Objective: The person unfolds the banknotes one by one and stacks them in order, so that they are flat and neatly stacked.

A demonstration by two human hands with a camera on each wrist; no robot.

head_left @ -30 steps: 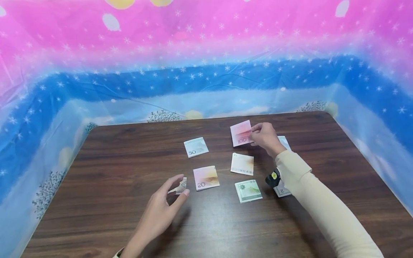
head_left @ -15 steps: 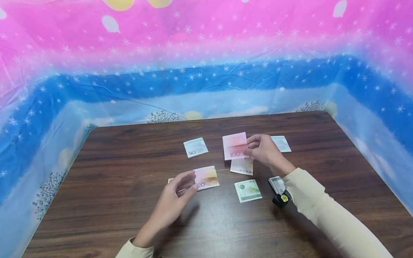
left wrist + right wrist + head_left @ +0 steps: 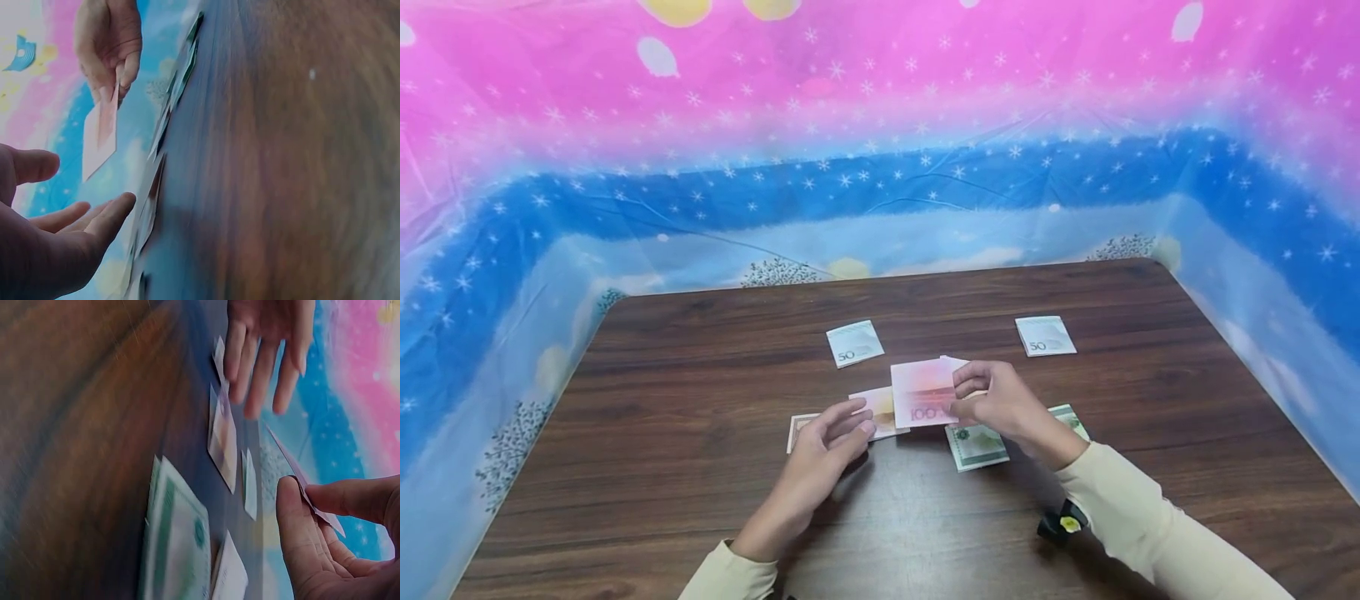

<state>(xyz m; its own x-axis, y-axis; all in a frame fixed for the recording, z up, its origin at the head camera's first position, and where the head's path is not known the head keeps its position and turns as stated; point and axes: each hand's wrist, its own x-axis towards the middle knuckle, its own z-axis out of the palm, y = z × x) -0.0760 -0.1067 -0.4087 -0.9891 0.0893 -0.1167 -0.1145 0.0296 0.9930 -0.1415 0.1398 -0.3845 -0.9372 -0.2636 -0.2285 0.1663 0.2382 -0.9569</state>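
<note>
My right hand (image 3: 1011, 408) pinches a folded pink 100 banknote (image 3: 921, 392) by its right edge, thumb on one side and fingers on the other. The right wrist view shows this note (image 3: 294, 462) nearly edge-on, raised above the table. My left hand (image 3: 820, 458) faces it from the left; in the left wrist view its spread fingers (image 3: 106, 219) hold nothing and stay apart from the note. Below the pink note lies a folded 20 banknote (image 3: 883, 412), partly covered by it and the left fingers. A beige banknote (image 3: 953, 362) shows only a corner behind the pink one.
Two folded 50 banknotes, a left one (image 3: 855, 343) and a right one (image 3: 1045, 335), lie farther back on the brown wooden table (image 3: 700, 358). A green banknote (image 3: 977, 450) lies in front, another green one (image 3: 1070, 419) behind my right wrist. A brownish note (image 3: 799, 432) peeks out at left.
My right hand has carried the pink 100 banknote from the back of the table leftward and nearer to me. My left hand has shifted right, over part of the 20 banknote.
</note>
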